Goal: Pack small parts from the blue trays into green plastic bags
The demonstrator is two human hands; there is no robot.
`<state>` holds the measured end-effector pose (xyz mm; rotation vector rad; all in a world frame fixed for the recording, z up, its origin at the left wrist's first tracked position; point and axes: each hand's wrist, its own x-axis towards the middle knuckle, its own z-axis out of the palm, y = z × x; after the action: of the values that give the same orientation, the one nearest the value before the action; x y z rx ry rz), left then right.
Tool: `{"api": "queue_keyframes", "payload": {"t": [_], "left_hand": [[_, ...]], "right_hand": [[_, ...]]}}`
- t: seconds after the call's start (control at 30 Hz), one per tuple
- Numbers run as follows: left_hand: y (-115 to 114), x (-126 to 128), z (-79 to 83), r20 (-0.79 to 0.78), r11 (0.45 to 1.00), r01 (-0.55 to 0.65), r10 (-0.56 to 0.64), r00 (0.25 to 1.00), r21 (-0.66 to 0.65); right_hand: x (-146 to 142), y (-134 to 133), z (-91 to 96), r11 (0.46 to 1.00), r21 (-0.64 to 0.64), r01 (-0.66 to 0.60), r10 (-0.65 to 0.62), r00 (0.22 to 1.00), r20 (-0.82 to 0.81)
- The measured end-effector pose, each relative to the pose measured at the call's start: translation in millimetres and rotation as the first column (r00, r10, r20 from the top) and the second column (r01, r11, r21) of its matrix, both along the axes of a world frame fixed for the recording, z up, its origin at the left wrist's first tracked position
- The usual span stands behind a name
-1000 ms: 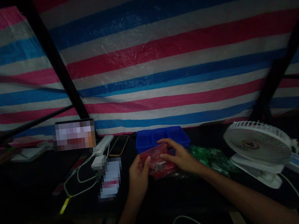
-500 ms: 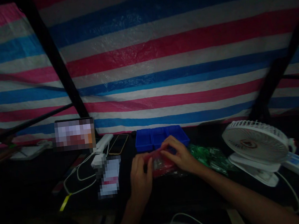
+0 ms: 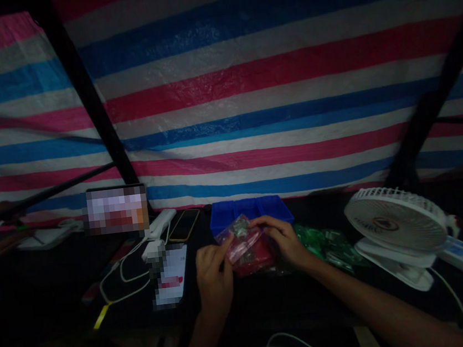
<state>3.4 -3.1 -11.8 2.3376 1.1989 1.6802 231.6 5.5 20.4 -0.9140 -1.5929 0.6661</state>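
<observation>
A small pinkish see-through plastic bag (image 3: 243, 245) with something silvery in it is held up between my hands. My left hand (image 3: 215, 275) is closed, its thumb and fingers pinching the bag's left edge. On the other side my right hand (image 3: 285, 241) grips the upper right edge with bent fingers. Beneath the bag lie more red plastic packets (image 3: 261, 255), partly covered by it. Just behind is a blue tray (image 3: 274, 203) with three compartments, its front partly hidden by the bag and my right hand. The small contents are too dim to name.
Green plastic packets (image 3: 325, 246) lie right of my right hand, beside a white clip fan (image 3: 391, 222). To the left are a phone (image 3: 184, 225), a white power strip (image 3: 162, 222), cables and a blurred screen (image 3: 114, 209). Another person's hand (image 3: 0, 241) shows at far left.
The bag has been lifted and tilted up, showing its silvery contents. My left hand has shifted slightly left and down, and my right hand slightly right.
</observation>
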Motion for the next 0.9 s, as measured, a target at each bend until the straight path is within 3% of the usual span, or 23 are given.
{"api": "queue_keyframes", "payload": {"t": [0.3,0.4,0.5,0.6,0.7,0.8,0.9], "left_hand": [[-3.6,4.2,6.4,0.132,0.994,0.088,-0.078,0.988,-0.066],[-2.7,8.9,0.6,0.254,0.991,0.043,-0.009,0.967,-0.129],[-0.8,11.1,-3.3,0.351,0.976,0.059,0.018,0.936,-0.208],[-0.3,9.4,-0.4,0.271,0.969,0.090,-0.025,0.962,-0.231],[-1.3,6.4,5.5,0.188,0.982,0.093,-0.061,0.980,-0.167],[-2.7,4.9,8.2,0.195,0.986,0.087,-0.059,0.979,-0.140],[-3.9,4.9,5.5,0.225,0.977,0.104,-0.061,0.973,-0.186]], "right_hand": [[-4.1,10.9,-4.5,0.996,-0.042,0.074,-0.077,0.992,-0.096],[-7.0,9.5,-4.2,0.999,-0.037,0.031,-0.037,0.988,-0.152],[-6.4,7.9,-4.0,0.999,-0.033,0.008,-0.011,0.995,-0.097],[-3.5,6.7,-4.8,1.000,0.018,0.022,-0.023,0.999,0.032],[-2.1,3.8,-2.9,0.995,0.096,0.026,-0.036,0.994,0.105],[-2.7,-0.4,1.2,0.983,0.177,0.045,-0.070,0.988,0.139],[-3.6,-2.4,1.4,0.985,0.155,0.076,-0.103,0.980,0.169]]}}
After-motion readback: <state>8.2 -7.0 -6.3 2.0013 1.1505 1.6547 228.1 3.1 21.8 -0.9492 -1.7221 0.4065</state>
